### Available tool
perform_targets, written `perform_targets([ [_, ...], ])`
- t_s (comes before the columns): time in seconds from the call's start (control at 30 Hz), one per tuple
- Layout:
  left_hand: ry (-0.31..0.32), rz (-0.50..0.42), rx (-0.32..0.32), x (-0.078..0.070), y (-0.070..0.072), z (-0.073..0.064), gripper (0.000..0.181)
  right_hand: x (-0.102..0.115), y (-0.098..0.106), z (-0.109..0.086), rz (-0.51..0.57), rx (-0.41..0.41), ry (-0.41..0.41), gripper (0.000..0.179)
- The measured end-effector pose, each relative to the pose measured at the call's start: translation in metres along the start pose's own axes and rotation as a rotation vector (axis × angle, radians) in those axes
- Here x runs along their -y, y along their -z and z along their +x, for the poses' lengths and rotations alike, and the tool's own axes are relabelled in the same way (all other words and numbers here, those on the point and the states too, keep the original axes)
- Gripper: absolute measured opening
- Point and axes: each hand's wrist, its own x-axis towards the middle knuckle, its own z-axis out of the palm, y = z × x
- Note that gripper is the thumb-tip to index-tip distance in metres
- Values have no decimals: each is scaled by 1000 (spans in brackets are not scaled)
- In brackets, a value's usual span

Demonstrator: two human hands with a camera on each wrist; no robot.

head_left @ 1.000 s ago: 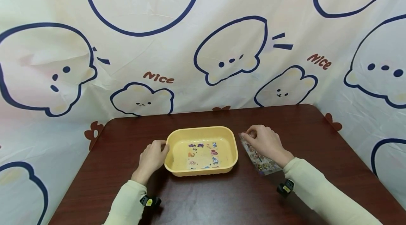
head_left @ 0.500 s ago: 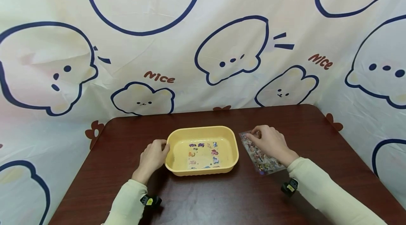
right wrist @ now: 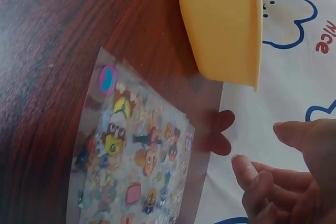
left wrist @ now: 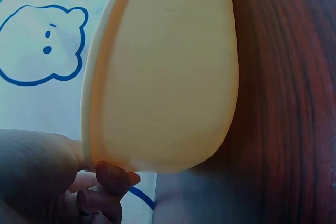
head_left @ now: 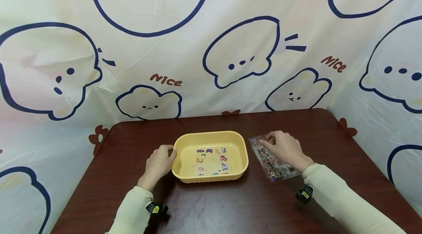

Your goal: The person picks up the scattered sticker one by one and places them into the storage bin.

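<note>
A yellow plastic tray (head_left: 210,135) sits on the table, with a sheet bearing several small colourful stickers (head_left: 212,160) lying in it. At the tray's left end my left hand (head_left: 159,162) pinches the rim between thumb and fingers; the left wrist view shows the fingertips (left wrist: 118,178) under the rim's edge. To the right of the tray lie clear sheets of cartoon stickers (head_left: 273,162), apparently stacked. My right hand (head_left: 285,149) hovers over their far end. Its thumb and index finger stand apart with nothing between them, as the right wrist view (right wrist: 289,182) shows.
The dark wooden table (head_left: 217,204) has rounded far corners. Behind it and at both sides hangs a white cloth (head_left: 184,54) with cartoon drawings. A small black device (head_left: 304,193) is strapped to each wrist.
My right hand has drawn slightly to the right above the sticker sheets, leaving more of their far end in sight. The left hand and the tray stay put.
</note>
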Motion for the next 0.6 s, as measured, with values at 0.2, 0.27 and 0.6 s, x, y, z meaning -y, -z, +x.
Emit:
perform_targets([
  [0.2, -1, -3, 9, -1, 1, 1, 40, -6, 0, 1, 0, 3, -15, 36],
  [0.27, -2, -2, 9, -2, 2, 0, 40, -8, 1, 0, -2, 2, -18, 36],
  [0.6, -4, 5, 0, -1, 2, 0, 39, -20, 1, 0, -23, 17, -16, 40],
])
